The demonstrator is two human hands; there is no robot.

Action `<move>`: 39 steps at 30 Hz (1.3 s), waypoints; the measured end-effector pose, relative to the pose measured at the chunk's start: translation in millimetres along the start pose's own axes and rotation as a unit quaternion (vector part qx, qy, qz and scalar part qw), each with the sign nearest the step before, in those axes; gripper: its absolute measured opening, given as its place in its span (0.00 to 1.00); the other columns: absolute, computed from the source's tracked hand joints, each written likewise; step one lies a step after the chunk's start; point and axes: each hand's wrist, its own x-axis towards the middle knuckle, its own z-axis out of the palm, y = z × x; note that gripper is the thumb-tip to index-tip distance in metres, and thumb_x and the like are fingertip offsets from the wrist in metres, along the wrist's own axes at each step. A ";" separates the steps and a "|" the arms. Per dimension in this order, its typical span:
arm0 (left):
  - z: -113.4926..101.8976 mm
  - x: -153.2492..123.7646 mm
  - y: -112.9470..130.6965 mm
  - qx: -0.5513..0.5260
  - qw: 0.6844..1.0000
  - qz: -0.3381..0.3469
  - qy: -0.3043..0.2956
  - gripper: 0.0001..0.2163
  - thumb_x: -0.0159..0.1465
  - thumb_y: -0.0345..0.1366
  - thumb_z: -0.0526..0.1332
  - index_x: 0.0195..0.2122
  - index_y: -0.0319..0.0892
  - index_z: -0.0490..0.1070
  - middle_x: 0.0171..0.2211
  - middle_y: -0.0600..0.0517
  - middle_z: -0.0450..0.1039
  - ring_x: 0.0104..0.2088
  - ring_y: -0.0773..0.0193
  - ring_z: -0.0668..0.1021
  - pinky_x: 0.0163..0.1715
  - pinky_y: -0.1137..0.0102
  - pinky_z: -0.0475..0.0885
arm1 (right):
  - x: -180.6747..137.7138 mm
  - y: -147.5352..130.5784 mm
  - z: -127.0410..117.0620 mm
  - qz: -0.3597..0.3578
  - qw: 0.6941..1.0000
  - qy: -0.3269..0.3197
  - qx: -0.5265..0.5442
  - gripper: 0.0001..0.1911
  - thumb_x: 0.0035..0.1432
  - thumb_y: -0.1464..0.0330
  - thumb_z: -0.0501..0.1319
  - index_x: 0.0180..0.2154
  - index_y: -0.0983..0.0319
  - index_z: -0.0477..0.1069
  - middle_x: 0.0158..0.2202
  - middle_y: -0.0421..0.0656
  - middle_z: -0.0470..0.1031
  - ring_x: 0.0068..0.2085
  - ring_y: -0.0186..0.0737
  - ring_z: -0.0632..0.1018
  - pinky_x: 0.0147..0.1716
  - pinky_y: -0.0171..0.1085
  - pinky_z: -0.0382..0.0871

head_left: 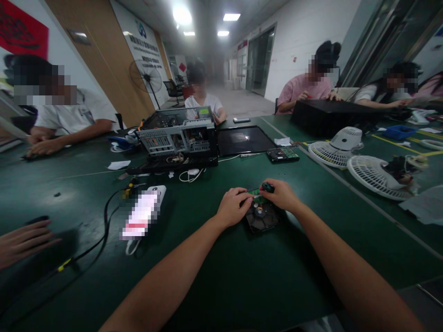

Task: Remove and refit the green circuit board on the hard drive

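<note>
A hard drive [265,219] lies on the green table in front of me, its green circuit board facing up at the far end. My left hand [233,206] grips the drive's left side, its fingertips reaching over the board near the screwdriver's tip. In my right hand [283,196] is a screwdriver [268,186] with a dark, stubby handle, held closed in the fingers above the circuit board. Its shaft slants down toward the board; the exact point of contact is too small to make out.
Beyond my hands stand an opened computer case [178,138], a black side panel [244,139] and another hard drive [283,155]. A phone [143,212] and a black strap [107,216] lie left, near another person's hand [26,242]. White fan parts [375,175] sit right. Several people sit around.
</note>
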 end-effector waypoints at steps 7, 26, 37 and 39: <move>1.2 -0.2 -0.8 0.002 1.000 0.009 0.005 0.13 0.71 0.43 0.57 0.50 0.53 0.79 0.53 0.50 0.75 0.54 0.55 0.74 0.57 0.56 0.68 | 0.5 -1.2 1.3 -0.004 1.000 -0.008 -0.013 0.07 0.58 0.63 0.63 0.35 0.59 0.76 0.34 0.42 0.80 0.36 0.41 0.77 0.36 0.36 0.64; 0.3 0.2 0.7 0.002 1.000 0.003 0.000 0.12 0.71 0.43 0.58 0.51 0.53 0.79 0.54 0.50 0.74 0.55 0.55 0.74 0.57 0.55 0.68 | 0.4 2.7 -2.4 0.008 0.999 -0.031 -0.016 0.09 0.61 0.61 0.62 0.36 0.58 0.78 0.36 0.43 0.80 0.38 0.41 0.77 0.37 0.36 0.65; 2.4 0.5 -0.4 0.006 1.000 0.004 -0.001 0.12 0.71 0.42 0.58 0.51 0.54 0.79 0.54 0.50 0.74 0.54 0.55 0.74 0.57 0.56 0.68 | 1.3 2.2 1.8 0.000 0.999 -0.021 -0.048 0.11 0.61 0.61 0.60 0.30 0.59 0.73 0.32 0.43 0.77 0.35 0.40 0.74 0.35 0.35 0.62; 2.3 0.6 -0.4 0.006 1.000 0.004 0.000 0.12 0.71 0.42 0.58 0.51 0.54 0.78 0.54 0.51 0.74 0.55 0.55 0.74 0.57 0.56 0.68 | 0.9 1.3 2.4 0.007 0.999 -0.018 -0.047 0.11 0.61 0.61 0.60 0.30 0.59 0.73 0.31 0.43 0.76 0.34 0.40 0.74 0.34 0.35 0.62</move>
